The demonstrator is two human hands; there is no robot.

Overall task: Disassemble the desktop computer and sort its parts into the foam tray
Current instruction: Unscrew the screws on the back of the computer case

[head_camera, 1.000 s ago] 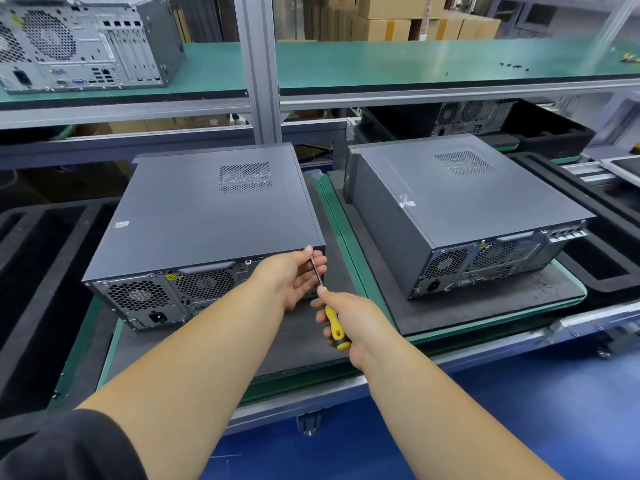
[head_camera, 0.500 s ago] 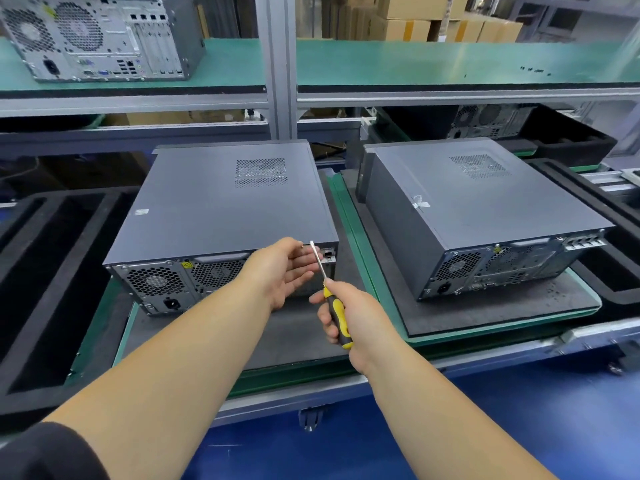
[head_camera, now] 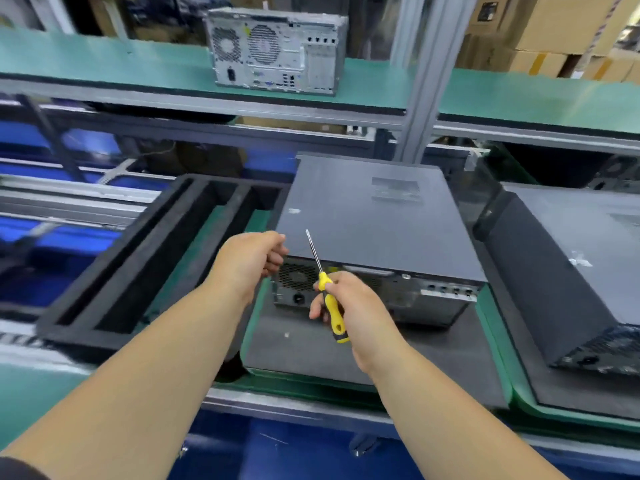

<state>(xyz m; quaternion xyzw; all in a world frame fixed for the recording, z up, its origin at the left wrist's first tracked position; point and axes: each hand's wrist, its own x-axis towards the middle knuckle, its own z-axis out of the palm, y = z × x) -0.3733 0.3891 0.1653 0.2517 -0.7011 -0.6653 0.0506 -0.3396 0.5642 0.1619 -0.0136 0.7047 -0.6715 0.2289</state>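
Note:
A dark grey desktop computer (head_camera: 374, 223) lies flat on a grey mat (head_camera: 304, 355), its rear panel with fan grilles and ports facing me. My right hand (head_camera: 360, 306) grips a yellow-handled screwdriver (head_camera: 330, 303); the shaft points up and away over the case's rear edge. My left hand (head_camera: 249, 258) hovers at the case's rear left corner with its fingers curled in; whatever is inside them is hidden. The black foam tray (head_camera: 76, 336), with long slots, sits to the left of the computer.
A second dark computer (head_camera: 571, 265) lies on its own mat at the right. A silver tower (head_camera: 273, 50) stands on the green upper shelf. An aluminium post (head_camera: 426, 81) rises behind the case. Cardboard boxes (head_camera: 554, 32) are stacked at the back right.
My view has swung left, bringing the foam tray into view. My left hand moved from the case's rear right corner toward the rear left and curled in. The screwdriver came off the case with its tip raised.

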